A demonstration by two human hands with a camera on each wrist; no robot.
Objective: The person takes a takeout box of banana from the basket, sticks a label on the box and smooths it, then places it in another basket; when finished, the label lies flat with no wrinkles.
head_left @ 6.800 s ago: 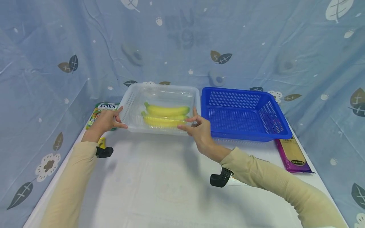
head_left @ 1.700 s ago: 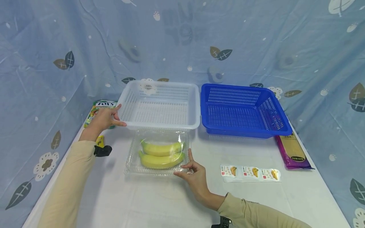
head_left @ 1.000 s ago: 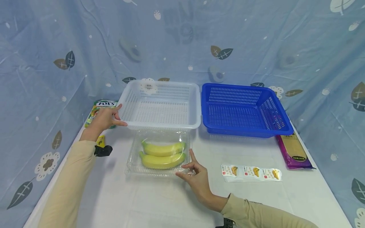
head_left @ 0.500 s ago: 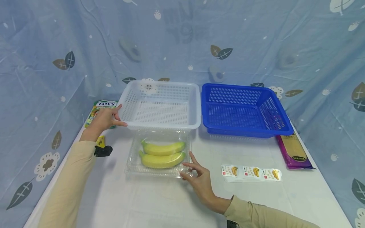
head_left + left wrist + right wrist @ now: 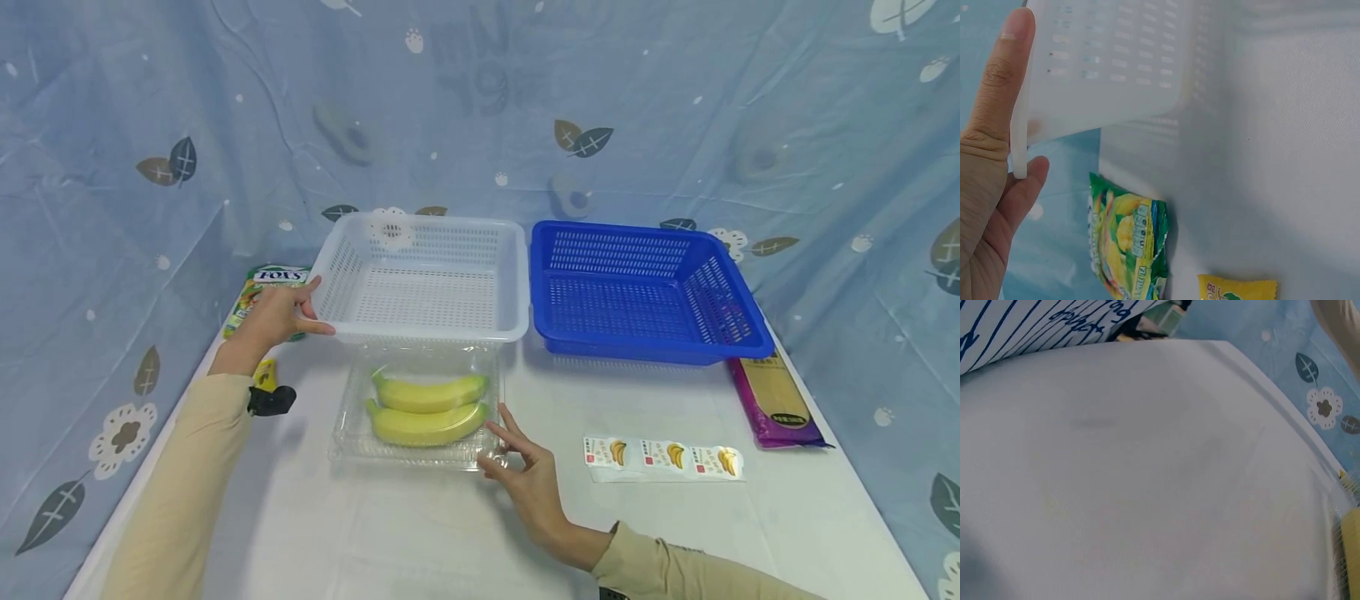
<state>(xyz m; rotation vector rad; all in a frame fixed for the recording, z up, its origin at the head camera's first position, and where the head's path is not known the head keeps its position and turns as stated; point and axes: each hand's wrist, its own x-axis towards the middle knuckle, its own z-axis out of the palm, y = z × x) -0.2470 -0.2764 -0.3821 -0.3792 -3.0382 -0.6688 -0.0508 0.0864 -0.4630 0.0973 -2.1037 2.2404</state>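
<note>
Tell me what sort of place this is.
Probably a staged tabletop workspace: blue leaf-printed fabric curtains line three sides of a white table, where a clear plastic box holds two yellow bananas.

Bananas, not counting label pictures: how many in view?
2, both inside the clear container: the far banana toward the white basket, the near banana just in front of it. None seem hidden there.

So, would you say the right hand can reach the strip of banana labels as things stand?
Probably yes: the strip of banana labels lies on the table right of the right hand, with nothing standing between, though that hand is at a corner of the clear container.
</note>
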